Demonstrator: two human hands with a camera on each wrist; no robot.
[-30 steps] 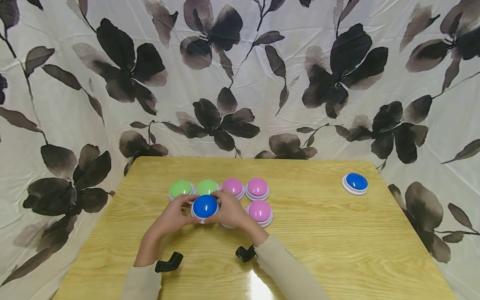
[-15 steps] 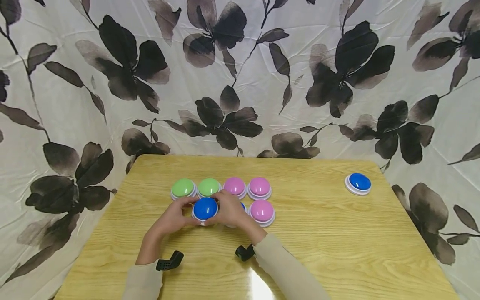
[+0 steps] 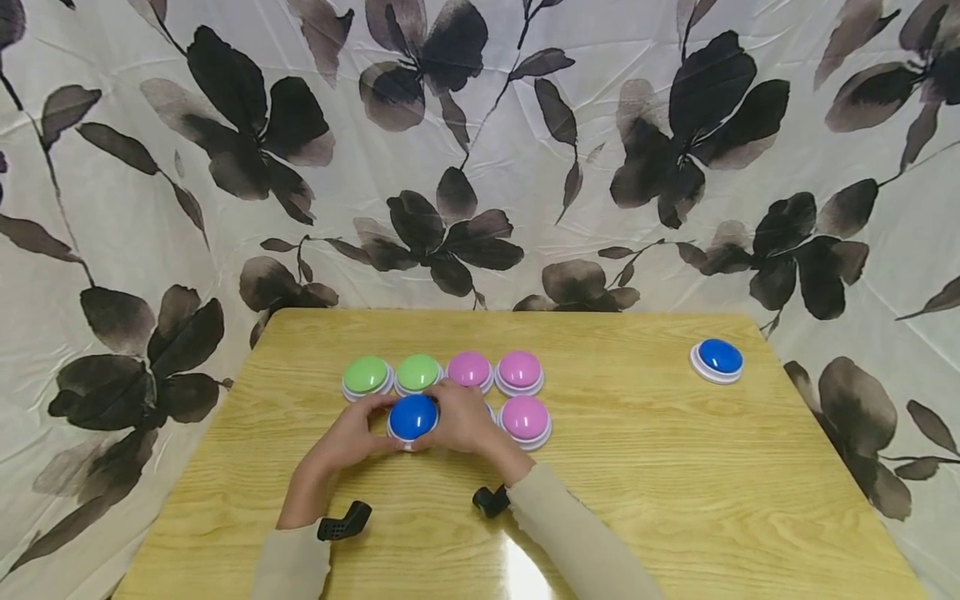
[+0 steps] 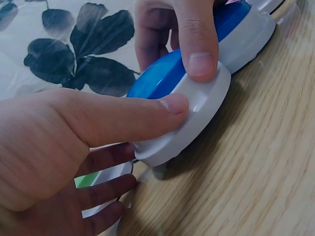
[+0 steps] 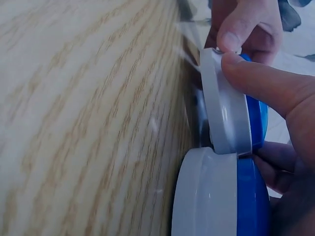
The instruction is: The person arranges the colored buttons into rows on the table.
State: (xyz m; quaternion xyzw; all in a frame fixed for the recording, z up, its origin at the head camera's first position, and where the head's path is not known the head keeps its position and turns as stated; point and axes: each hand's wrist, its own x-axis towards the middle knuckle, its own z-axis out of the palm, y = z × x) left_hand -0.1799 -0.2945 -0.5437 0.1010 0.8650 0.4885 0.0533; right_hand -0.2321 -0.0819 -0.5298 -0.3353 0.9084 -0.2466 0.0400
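Observation:
A blue dome push button point(image 3: 412, 417) with a white base is held between both hands in front of the green buttons. My left hand point(image 3: 354, 432) grips its left side, the thumb on the white rim. My right hand point(image 3: 463, 421) pinches the other side, its thumb also on the rim. Both wrist views show the held button slightly tilted, a dark gap under part of its base. Against its right side stands a second blue button point(image 5: 253, 196), mostly hidden behind my right hand in the head view. A pink button point(image 3: 524, 418) follows to the right.
Behind the hands, two green buttons point(image 3: 367, 375) and two pink buttons point(image 3: 519, 371) form a row on the wooden table point(image 3: 637, 467). Another blue button point(image 3: 720, 357) stands alone near the far right corner. A floral cloth point(image 3: 555, 167) hangs behind the table.
Both hands keep hold of the blue button, which has shifted only slightly. An edge of the second blue button now shows beside my right hand. The head view has moved a little.

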